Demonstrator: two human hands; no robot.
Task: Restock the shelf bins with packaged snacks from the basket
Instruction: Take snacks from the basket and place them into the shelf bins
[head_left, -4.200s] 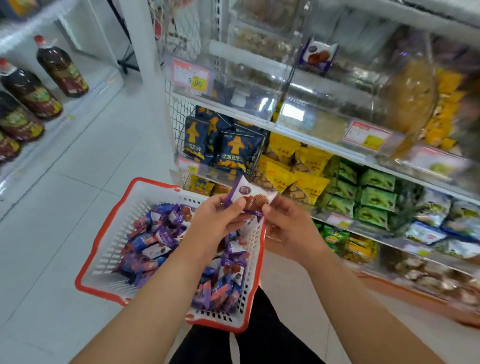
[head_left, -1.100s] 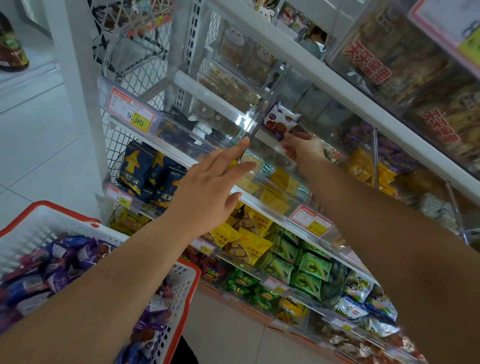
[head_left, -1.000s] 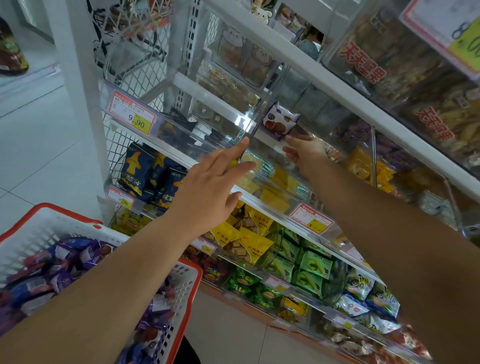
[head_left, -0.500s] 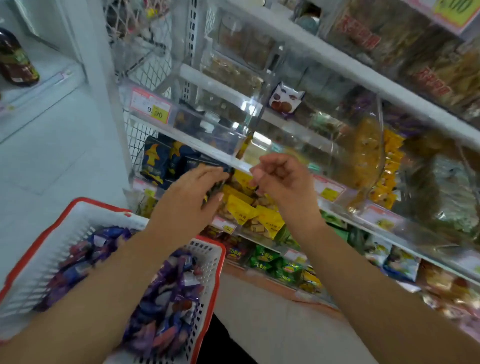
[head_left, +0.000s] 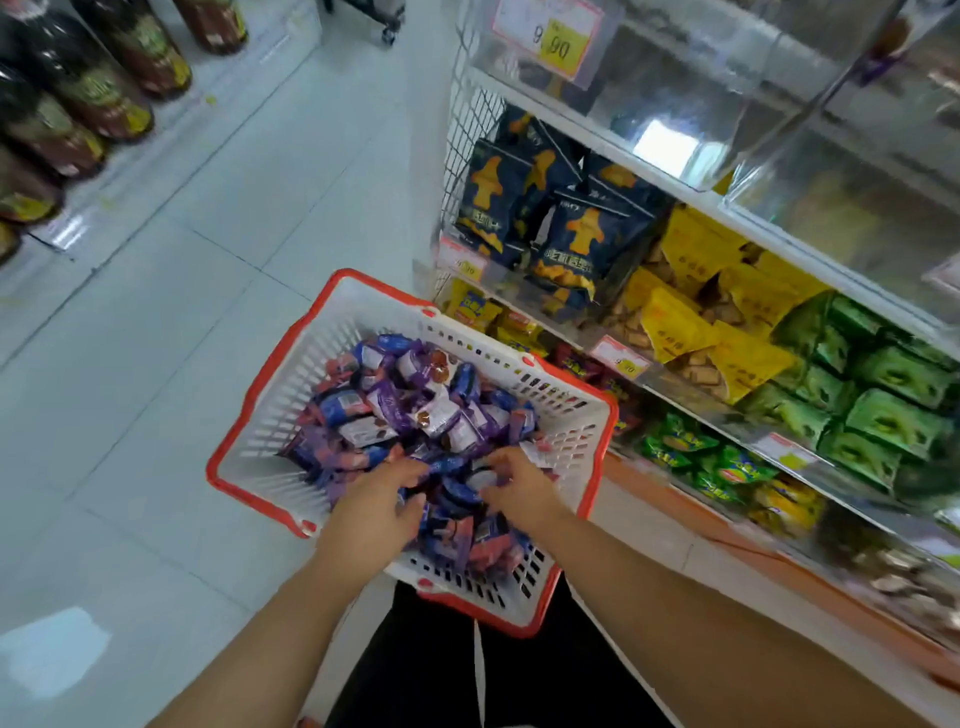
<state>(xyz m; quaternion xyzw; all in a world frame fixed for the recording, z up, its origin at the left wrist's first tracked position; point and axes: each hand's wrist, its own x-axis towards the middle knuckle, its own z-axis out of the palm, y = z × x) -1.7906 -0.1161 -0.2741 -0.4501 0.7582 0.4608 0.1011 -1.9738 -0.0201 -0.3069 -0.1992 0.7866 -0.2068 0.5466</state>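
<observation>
Purple and blue packaged snacks (head_left: 415, 415) are being held in a heap inside the white slotted plastic basket with a red rim (head_left: 249, 410), which is being kept just beside the white shelf unit (head_left: 691, 197). Both hands are being pressed down into the heap. The left hand (head_left: 371, 512) is being curled round packets at its fingertips. Whether a packet is being grasped by the right hand (head_left: 519, 486), whose fingers are bent into the pile, cannot be told. Navy snack bags (head_left: 576, 244) are being displayed on the shelf beyond.
</observation>
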